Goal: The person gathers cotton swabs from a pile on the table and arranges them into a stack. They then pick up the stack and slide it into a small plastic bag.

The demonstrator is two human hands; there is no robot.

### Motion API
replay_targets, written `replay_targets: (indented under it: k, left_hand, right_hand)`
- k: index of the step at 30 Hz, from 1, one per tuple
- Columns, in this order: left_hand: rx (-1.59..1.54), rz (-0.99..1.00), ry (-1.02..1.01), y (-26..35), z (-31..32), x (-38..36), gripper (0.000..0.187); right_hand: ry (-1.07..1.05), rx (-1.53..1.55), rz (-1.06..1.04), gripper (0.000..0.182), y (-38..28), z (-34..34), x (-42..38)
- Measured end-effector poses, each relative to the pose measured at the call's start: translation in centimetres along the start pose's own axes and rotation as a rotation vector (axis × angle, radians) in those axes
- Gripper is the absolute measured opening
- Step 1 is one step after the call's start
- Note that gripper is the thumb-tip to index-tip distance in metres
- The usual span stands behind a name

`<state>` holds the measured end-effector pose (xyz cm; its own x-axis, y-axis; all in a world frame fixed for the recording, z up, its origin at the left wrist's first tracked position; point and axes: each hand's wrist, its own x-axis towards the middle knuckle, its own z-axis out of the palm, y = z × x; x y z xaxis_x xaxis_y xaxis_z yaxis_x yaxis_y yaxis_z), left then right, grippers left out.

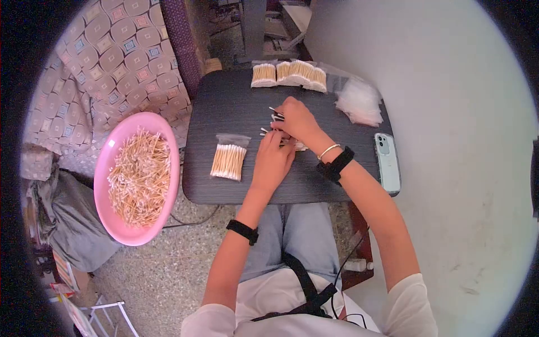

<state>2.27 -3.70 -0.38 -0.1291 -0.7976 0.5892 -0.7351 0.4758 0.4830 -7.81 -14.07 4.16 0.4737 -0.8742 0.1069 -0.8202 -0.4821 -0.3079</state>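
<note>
Both hands are close together over loose cotton swabs [274,117] at the middle of the dark table. My right hand [298,121] comes in from the right with its fingers curled down on the swabs, whose white tips stick out to the left. Just below it, my left hand [273,154] has bent fingers closed around more swabs, partly hidden under the two hands. To the left of my left hand lies a clear bag of cotton swabs [228,160], filled in an even row, with its top flap flat on the table.
Several filled swab bags [289,74] lie along the table's [219,106] far edge. Beside them is a pile of clear bags [359,101]. A phone [387,163] rests at the right edge, near the wall. A pink basin [173,185] of loose swabs stands left of the table.
</note>
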Motion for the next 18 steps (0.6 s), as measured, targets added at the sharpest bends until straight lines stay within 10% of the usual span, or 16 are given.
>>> replay_targets:
  k: [18]
  left_hand:
    - [-0.009, -0.050, -0.012, 0.1, -0.1, -0.1, 0.026]
  right_hand:
    - [0.067, 0.253, -0.086, 0.026, 4.8, -0.2, 1.0]
